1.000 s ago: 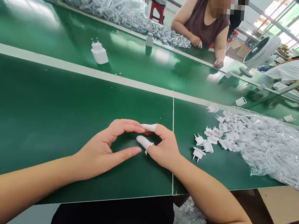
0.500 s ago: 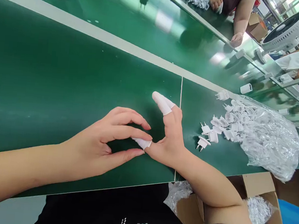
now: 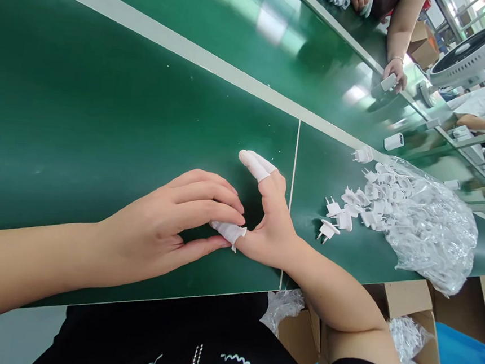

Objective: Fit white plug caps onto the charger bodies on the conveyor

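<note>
My left hand has its fingers and thumb closed around a white finger cot on my right thumb. The loose rim of this cot is ruffled and hangs a little at the thumb's base. My right hand is open, thumb apart from the other fingers, and holds nothing. More white finger cots cover its extended fingers. To the right of my hands, several white two-pin plug pieces lie on the green table.
A clear plastic bag of white plug pieces lies on the right. Beyond the pale strip stands a white charger housing. A co-worker's hand holds a white piece across the table. Cardboard boxes sit below the front edge.
My left fingers have closed further around the thumb's finger cot, whose rim now looks more ruffled. Across the table, the co-worker's hand now has a white piece. The view has shifted slightly.
</note>
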The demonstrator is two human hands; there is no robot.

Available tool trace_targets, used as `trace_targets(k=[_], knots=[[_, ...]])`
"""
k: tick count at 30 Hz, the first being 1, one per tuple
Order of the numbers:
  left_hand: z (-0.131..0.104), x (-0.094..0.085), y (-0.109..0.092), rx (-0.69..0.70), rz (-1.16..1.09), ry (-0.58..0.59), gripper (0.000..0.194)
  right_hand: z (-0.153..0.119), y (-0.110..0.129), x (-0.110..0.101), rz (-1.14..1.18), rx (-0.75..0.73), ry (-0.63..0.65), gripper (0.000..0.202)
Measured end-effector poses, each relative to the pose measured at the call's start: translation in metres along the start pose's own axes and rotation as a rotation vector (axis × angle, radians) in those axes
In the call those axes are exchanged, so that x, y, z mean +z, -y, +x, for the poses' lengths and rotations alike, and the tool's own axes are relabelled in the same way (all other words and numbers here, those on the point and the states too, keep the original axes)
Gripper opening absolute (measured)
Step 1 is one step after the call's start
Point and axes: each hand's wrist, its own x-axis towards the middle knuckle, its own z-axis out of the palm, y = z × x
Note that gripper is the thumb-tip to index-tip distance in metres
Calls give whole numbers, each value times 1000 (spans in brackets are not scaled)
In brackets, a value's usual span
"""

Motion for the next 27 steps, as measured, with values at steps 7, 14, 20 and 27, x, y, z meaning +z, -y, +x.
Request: trace_targets(k=[7, 14, 20, 27], knots=[[3, 1, -2, 53, 10, -23, 20, 1, -5, -1, -13, 6, 59, 103], [7, 16, -5, 100, -21, -130, 24, 0, -3, -2, -8, 21, 73, 106], [3, 16, -5, 118, 23, -115, 34, -1, -1, -2, -8, 18, 39, 103], [1, 1, -9, -39, -38, -107, 41, 2, -3, -8, -14, 68, 19, 122]])
